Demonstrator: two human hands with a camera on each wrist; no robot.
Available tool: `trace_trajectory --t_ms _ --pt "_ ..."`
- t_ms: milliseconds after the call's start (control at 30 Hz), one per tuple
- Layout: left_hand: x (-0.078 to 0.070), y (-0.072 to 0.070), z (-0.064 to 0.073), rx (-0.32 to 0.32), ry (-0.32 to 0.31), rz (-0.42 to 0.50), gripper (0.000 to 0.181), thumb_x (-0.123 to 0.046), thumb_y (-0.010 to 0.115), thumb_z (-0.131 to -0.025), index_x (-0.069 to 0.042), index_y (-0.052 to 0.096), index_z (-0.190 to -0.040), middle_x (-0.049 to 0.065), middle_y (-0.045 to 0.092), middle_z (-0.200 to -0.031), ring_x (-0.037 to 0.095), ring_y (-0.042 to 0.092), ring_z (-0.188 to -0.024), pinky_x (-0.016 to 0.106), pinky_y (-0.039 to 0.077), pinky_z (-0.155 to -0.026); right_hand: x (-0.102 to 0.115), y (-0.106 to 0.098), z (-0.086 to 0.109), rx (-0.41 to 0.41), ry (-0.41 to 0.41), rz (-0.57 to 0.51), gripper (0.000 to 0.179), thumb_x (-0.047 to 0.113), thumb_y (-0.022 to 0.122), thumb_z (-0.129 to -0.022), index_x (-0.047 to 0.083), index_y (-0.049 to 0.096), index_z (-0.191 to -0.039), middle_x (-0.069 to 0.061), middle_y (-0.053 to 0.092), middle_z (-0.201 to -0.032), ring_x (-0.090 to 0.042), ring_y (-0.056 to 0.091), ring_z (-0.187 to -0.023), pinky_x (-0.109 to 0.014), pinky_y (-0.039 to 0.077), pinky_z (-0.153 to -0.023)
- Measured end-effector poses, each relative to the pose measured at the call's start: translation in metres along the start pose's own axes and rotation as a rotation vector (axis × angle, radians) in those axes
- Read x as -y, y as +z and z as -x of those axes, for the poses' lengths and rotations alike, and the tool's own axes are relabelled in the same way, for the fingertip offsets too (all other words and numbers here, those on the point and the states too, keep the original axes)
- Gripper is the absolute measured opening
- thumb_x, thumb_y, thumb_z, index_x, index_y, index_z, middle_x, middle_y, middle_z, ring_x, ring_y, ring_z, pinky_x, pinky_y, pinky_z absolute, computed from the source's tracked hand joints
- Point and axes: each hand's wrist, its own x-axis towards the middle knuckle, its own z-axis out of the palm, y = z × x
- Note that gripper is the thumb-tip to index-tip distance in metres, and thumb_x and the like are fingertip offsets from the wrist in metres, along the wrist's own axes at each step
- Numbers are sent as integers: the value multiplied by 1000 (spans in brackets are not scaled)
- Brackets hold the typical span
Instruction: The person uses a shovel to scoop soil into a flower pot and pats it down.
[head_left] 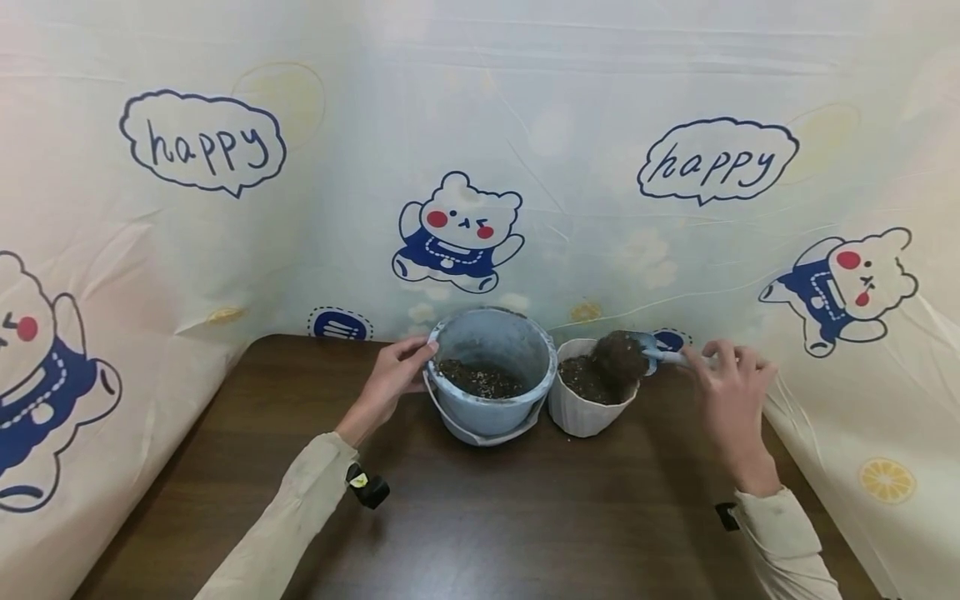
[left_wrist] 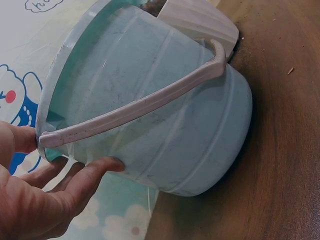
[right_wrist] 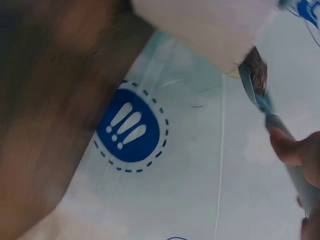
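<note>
A light blue bucket (head_left: 491, 421) with dark soil (head_left: 480, 379) in its bottom stands on the table. My left hand (head_left: 390, 371) grips its left rim, thumb at the edge and fingers along the outer wall, as the left wrist view also shows. The bucket's pale handle (left_wrist: 135, 110) hangs down across its side. Just right of the bucket is a white ribbed flowerpot (head_left: 588, 417) with soil in it. My right hand (head_left: 731, 392) holds a small trowel (right_wrist: 275, 120) by its handle. The trowel's blade, heaped with soil (head_left: 621, 357), is over the pot's right side.
The brown wooden table (head_left: 525, 517) reaches back to a printed cloth (head_left: 585, 200) that hangs behind and on both sides. Small soil crumbs (left_wrist: 291, 71) lie on the table near the pot. A black wrist device (head_left: 367, 486) sits at the left sleeve.
</note>
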Motion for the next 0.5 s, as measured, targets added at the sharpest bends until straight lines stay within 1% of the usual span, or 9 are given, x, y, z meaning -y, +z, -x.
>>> trace_trajectory --t_ms 67,167,333,500 --pt "0 0 0 0 1 -3 51 -28 59 -108 0 52 -151 21 54 -141 17 63 -106 35 64 -87 2 1 2 -41 -35 24 30 -14 62 -92 4 73 -113 -28 57 -104 -53 46 -89 -64 28 -67" --pt "0 0 0 2 1 -9 52 -29 59 -108 0 52 -151 21 54 -142 18 62 -109 37 64 -88 7 0 4 -73 -47 46 36 -18 56 -92 3 72 -115 -29 57 -107 -53 47 -92 -66 29 -71" --pt "1 0 0 -3 0 -6 52 -29 59 -108 0 53 -151 21 54 -141 17 63 -107 35 64 -87 13 -1 3 -107 -14 48 30 -13 57 -96 3 73 -116 -30 58 -108 -52 46 -92 -66 27 -74" --pt "0 1 0 -5 -5 -10 51 -29 59 -108 -1 54 -150 20 55 -139 17 62 -107 35 64 -86 18 1 2 -143 23 59 24 -7 62 -98 4 74 -117 -29 58 -104 -51 46 -90 -64 27 -73"
